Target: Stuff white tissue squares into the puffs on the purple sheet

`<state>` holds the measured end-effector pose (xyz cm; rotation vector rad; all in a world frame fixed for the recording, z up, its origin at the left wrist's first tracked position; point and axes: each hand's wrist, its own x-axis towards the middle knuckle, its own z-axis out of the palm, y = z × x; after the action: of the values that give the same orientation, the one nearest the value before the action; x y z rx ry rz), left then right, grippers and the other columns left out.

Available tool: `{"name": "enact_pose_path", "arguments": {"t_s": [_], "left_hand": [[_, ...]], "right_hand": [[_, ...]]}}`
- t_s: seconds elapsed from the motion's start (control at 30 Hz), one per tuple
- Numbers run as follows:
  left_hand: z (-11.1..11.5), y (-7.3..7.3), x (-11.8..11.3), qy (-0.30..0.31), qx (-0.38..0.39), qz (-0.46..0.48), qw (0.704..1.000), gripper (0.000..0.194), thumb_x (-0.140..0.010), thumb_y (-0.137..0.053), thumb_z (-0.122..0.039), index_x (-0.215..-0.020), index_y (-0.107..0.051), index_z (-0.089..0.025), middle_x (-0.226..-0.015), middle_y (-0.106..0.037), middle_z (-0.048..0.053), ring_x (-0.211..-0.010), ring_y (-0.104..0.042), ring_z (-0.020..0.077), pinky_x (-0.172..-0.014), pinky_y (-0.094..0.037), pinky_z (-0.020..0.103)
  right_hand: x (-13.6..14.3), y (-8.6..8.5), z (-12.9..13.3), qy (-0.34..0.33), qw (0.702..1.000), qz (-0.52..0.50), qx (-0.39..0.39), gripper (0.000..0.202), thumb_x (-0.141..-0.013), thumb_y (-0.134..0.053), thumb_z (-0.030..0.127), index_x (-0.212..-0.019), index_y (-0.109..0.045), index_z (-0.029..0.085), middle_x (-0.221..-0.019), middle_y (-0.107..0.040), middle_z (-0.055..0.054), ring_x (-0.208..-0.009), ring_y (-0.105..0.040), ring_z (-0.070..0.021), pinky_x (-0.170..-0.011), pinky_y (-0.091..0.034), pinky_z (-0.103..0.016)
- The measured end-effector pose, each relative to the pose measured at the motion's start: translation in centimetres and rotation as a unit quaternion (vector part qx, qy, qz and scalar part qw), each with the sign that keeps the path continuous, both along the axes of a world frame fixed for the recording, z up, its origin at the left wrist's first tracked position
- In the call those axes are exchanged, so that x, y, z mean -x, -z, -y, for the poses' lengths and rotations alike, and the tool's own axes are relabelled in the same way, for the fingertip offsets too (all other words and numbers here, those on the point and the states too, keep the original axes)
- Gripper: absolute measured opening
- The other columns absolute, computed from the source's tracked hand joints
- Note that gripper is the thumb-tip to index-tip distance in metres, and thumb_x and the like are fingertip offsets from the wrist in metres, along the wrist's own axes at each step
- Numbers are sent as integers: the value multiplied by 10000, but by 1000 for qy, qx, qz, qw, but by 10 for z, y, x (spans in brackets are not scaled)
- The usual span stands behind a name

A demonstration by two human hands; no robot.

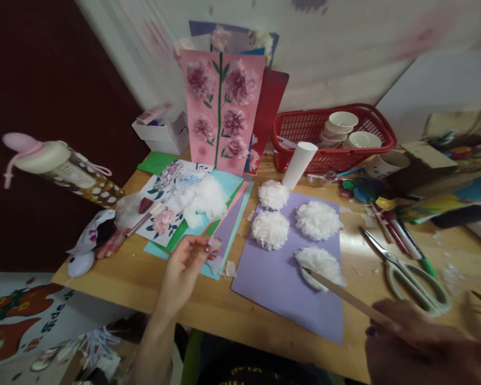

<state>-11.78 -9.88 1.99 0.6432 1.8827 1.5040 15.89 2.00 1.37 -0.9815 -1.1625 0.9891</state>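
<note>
The left grip (pixel 184 264) pinches a small translucent scrap (pixel 214 245) between thumb and fingertips, held up beside the paper stack. The right grip (pixel 412 337) is closed round a slim tool (pixel 355 297) with a dark pointed tip; the hand is blurred and in shadow, so its finger placement is hard to tell. The tip meets the left part of the lower-right white paper flower (pixel 323 263), though how firmly it presses cannot be told.

That flower sits on the purple sheet (pixel 260 278), ahead and to the left of the right grip; the left grip is well apart from it. Three more white paper flowers (pixel 270 230) lie behind and to its left.

Purple shows along the sheet's near part, and a strip of wood runs from there to the front edge of the tabletop (pixel 240 318). On the left, a narrow gap parts the sheet from the paper stack (pixel 234 219). On the right, scissors (pixel 412 280) lie just beyond the tool, limiting sideways room.
</note>
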Motion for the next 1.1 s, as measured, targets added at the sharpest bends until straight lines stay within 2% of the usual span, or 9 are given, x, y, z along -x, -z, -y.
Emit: {"name": "enact_pose_path", "arguments": {"t_s": [0.07, 0.13, 0.3, 0.47, 0.6, 0.73, 0.83, 0.97, 1.1], "left_hand": [[-10, -4, -23, 47, -39, 114, 992, 315, -815, -750, -418, -860, -525, -201, -773, -690, 13, -690, -683, 164, -736, -579, 322], [-20, -5, -41, 90, -57, 191, 976, 361, -767, -817, -377, -872, -522, -196, -733, -673, -13, -640, -671, 137, -709, -581, 299], [-41, -7, -61, 162, -58, 278, 945, 472, -678, -886, -269, -1003, -552, -193, -782, -617, -47, -671, -663, 111, -675, -576, 256], [-51, -3, -72, 238, -10, 270, 933, 505, -667, -864, -194, -1077, -570, -196, -780, -623, -37, -723, -634, 113, -685, -516, 238], [-55, 1, -81, 264, 8, 257, 930, 492, -701, -839, -200, -1107, -563, -198, -799, -654, -18, -758, -638, 128, -730, -499, 265], [-55, -1, -84, 287, 13, 279, 916, 478, -738, -812, -196, -1142, -557, -195, -839, -680, 6, -801, -659, 138, -744, -495, 263], [-55, -4, -84, 290, 10, 298, 909, 485, -729, -813, -178, -1147, -567, -193, -867, -658, -3, -774, -653, 117, -706, -488, 238], [-55, -5, -86, 276, 7, 310, 910, 484, -711, -822, -173, -1129, -578, -193, -826, -609, -32, -700, -640, 101, -664, -497, 236], [-55, -4, -89, 277, 14, 307, 910, 483, -729, -812, -189, -1148, -570, -197, -830, -635, -24, -744, -682, 131, -728, -543, 271]], "right_hand": [[17, -9, 3, 4, 999, -38, -18, 502, -863, -591, 526, -432, -584, 268, -346, -459, -6, -328, -460, -168, -347, -332, -335], [28, -15, 7, -6, 998, -65, -19, 475, -910, -569, 429, -475, -586, 241, -371, -467, 14, -343, -450, -151, -398, -366, -331], [32, -21, 15, 7, 997, -81, -11, 444, -951, -489, 285, -530, -616, 219, -424, -508, 24, -355, -429, -120, -461, -358, -313], [21, -17, 14, -20, 995, -98, 4, 488, -968, -446, 290, -505, -586, 227, -378, -456, 26, -354, -407, -123, -464, -352, -316], [17, -15, 14, -7, 995, -98, 3, 501, -971, -453, 293, -488, -566, 221, -375, -448, 31, -332, -391, -116, -461, -348, -315], [13, -15, 12, -1, 996, -87, 11, 495, -964, -465, 303, -490, -580, 219, -365, -448, 29, -325, -394, -116, -462, -355, -314], [9, -14, 8, 16, 996, -88, 16, 501, -955, -492, 308, -468, -554, 210, -361, -457, 27, -323, -414, -110, -443, -359, -297], [3, -12, 5, 23, 994, -84, 63, 485, -955, -516, 305, -486, -551, 189, -359, -450, 28, -340, -433, -98, -425, -342, -265], [-1, -9, 6, 6, 992, -98, 83, 497, -967, -507, 325, -490, -531, 186, -350, -430, 34, -331, -409, -87, -417, -330, -254]]}}
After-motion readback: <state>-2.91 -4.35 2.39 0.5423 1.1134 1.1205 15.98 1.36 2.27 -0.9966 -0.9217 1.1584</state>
